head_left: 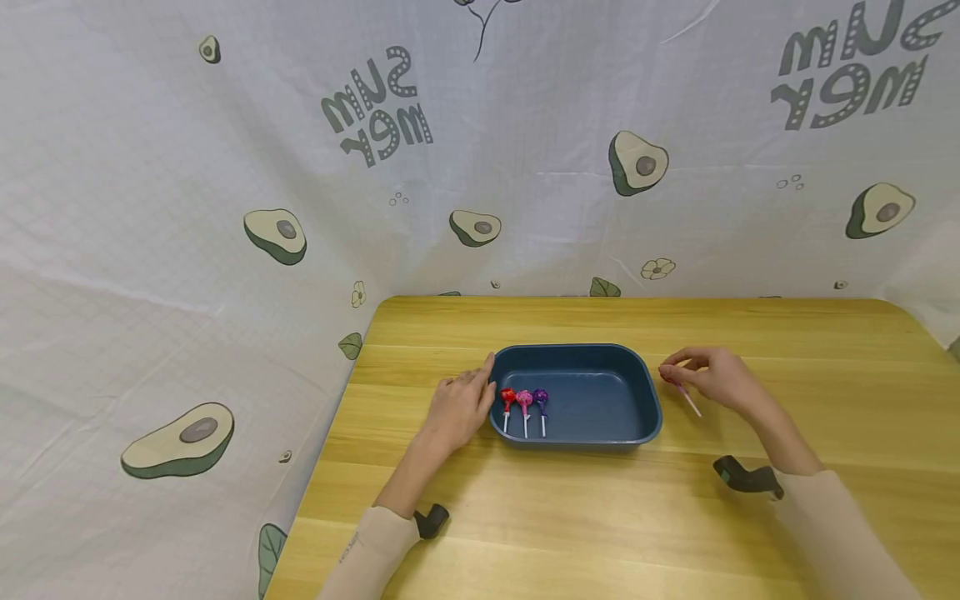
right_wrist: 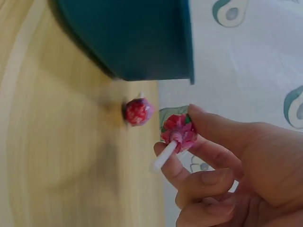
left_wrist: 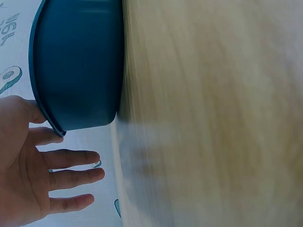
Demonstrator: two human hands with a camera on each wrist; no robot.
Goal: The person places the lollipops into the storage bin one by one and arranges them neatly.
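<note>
Sleeves (head_left: 840, 529): two pale ones are reaching in from the bottom of the head view, nearest me.
Tray (head_left: 600, 400): dark blue, round-cornered, it is sitting on the wooden table (head_left: 570, 517) between the person's hands.
Left hand (head_left: 459, 408): it is touching the tray's left end, thumb and forefinger at the rim, other fingers stretching out straight.
Right hand (head_left: 722, 379): I am watching thumb and fingertips pinching a red-and-pink lollipop (right_wrist: 183, 133) by its candy, near the tray's right end.
Inside the tray: a red lollipop (head_left: 508, 395), a pink lollipop (head_left: 525, 398) and a purple lollipop (head_left: 541, 397) are lying in a row at the left, sticks pointing toward the person.
Beside the tray: I am seeing another lollipop (right_wrist: 137, 112) resting on the table in the right wrist view.
Backdrop: white avocado-print cloth (head_left: 540, 142) is hanging behind.
</note>
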